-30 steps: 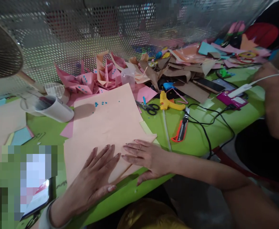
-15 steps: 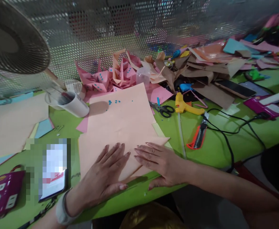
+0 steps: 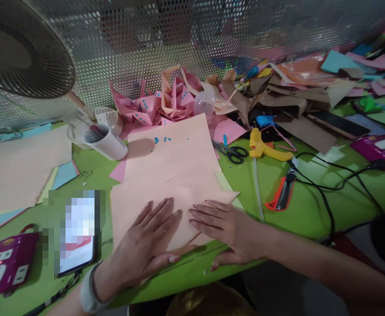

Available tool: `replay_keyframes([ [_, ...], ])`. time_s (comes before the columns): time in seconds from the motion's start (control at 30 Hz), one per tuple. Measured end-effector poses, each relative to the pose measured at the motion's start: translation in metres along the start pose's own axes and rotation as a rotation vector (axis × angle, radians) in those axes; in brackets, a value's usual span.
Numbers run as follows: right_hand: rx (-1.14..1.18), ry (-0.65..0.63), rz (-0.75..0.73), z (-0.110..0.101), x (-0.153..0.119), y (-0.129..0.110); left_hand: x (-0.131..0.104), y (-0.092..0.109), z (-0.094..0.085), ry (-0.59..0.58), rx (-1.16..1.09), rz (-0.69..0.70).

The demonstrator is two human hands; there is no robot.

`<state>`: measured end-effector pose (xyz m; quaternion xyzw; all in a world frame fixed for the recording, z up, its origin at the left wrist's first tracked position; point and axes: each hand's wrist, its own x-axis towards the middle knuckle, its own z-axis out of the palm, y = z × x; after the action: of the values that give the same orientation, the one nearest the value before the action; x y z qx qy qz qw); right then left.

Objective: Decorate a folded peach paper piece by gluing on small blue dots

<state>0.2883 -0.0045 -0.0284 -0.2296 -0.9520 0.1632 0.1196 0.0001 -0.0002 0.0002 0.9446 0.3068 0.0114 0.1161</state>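
Observation:
My left hand (image 3: 151, 239) lies flat with fingers extended on a peach sheet of paper (image 3: 126, 206) near the table's front edge. To its right, my right hand (image 3: 227, 230) also presses flat on the same paper, its thumb over the green table edge. A folded layer with a pointed corner (image 3: 230, 195) sticks out beyond the right fingers; how it folds beneath the hands is partly hidden. Behind, another peach sheet (image 3: 176, 162) carries several tiny blue pieces (image 3: 162, 139). Neither hand grips anything.
Right of the paper are black-handled scissors (image 3: 237, 153), a yellow glue gun (image 3: 261, 147) and an orange utility knife (image 3: 283, 188) beside black cords. On the left stand a white cup (image 3: 112, 145), a phone (image 3: 79, 232) and a purple power strip (image 3: 10, 263). Folded pink papers (image 3: 146, 109) pile up behind.
The whole view has shifted slightly, so things appear a little farther right. Both hands stay flat on the paper in nearly the same place.

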Motion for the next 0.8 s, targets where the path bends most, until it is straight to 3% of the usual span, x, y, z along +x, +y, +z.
replay_keyframes([
  [0.8,-0.009,0.045,0.018,0.001,0.005,0.0004,-0.0016,-0.005,0.0025,0.015,-0.056,-0.005],
])
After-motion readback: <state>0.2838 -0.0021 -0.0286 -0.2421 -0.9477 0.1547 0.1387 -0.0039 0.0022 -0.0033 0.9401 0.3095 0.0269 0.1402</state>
